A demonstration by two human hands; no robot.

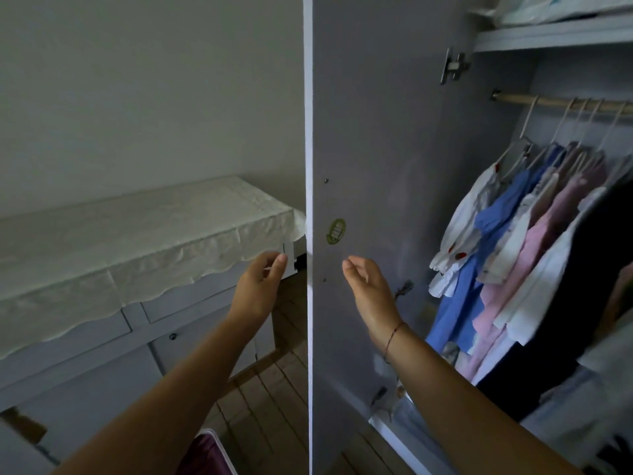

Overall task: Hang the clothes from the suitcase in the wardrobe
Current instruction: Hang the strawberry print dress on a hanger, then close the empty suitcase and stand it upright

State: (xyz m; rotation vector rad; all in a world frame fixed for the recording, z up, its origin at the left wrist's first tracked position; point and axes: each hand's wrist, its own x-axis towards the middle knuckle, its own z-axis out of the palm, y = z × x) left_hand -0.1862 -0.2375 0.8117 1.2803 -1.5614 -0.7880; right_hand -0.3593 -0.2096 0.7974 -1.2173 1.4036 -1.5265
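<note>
The wardrobe door point(376, 166) stands open, seen edge-on in the middle of the head view. My left hand point(260, 289) hovers just left of the door's edge, fingers loosely curled, holding nothing. My right hand point(368, 286) reaches toward the door's inner face, relaxed and holding nothing. Inside the wardrobe, several clothes point(520, 255) in white, blue and pink hang on hangers from a wooden rail point(561, 102). A corner of the suitcase point(209, 454) with a purple lining shows at the bottom.
A desk with drawers point(137, 317) under a white cloth point(137, 228) stands on the left against the wall. A shelf point(555, 36) above the rail holds folded items. Wooden floor point(267, 399) lies between desk and door.
</note>
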